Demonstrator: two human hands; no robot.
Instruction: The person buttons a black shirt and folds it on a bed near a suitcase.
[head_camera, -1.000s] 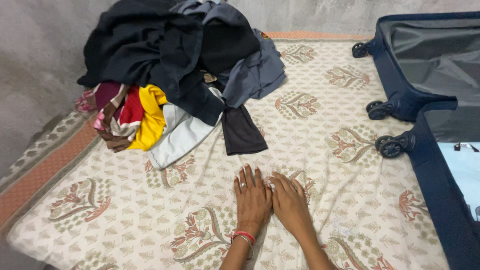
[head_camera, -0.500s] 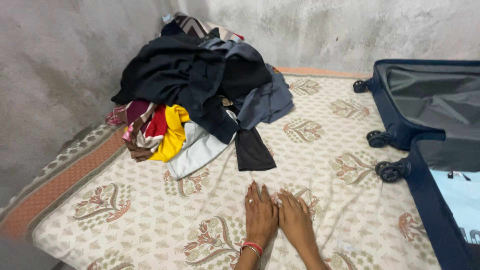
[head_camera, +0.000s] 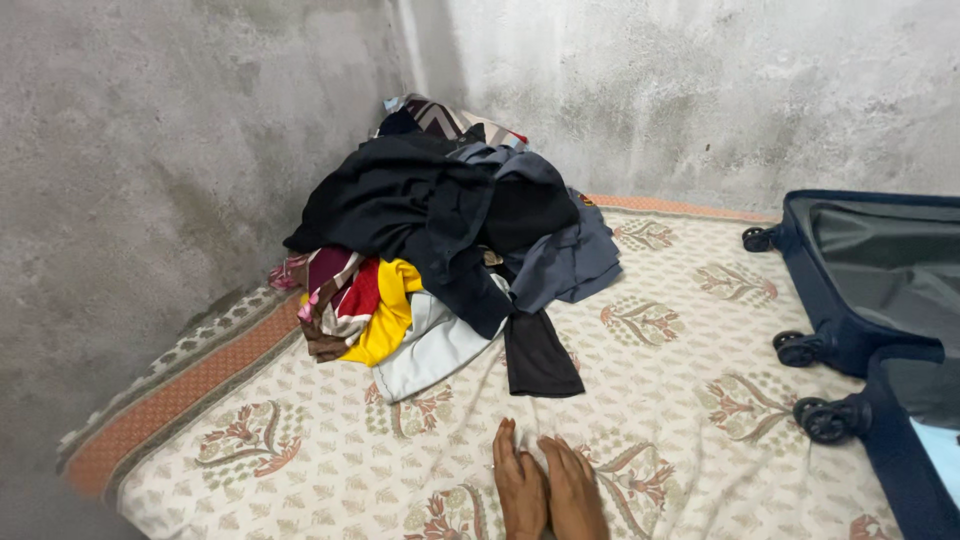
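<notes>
Both hands — left (head_camera: 520, 490), right (head_camera: 573, 492) — lie flat and empty on the bedsheet (head_camera: 300, 470); the heaped clothes (head_camera: 450, 250) look ready to slump — nothing props them.

Both hands run off the bottom edge: the left hand (head_camera: 520, 490) and right hand (head_camera: 573, 492) show fingers and knuckles only, wrists out of view. The open blue suitcase (head_camera: 850, 290) is cut by the right edge; its contents cannot be made out. The patterned pillow (head_camera: 440, 118) is mostly buried behind the clothes pile (head_camera: 450, 240), whose lower garments are covered.
</notes>
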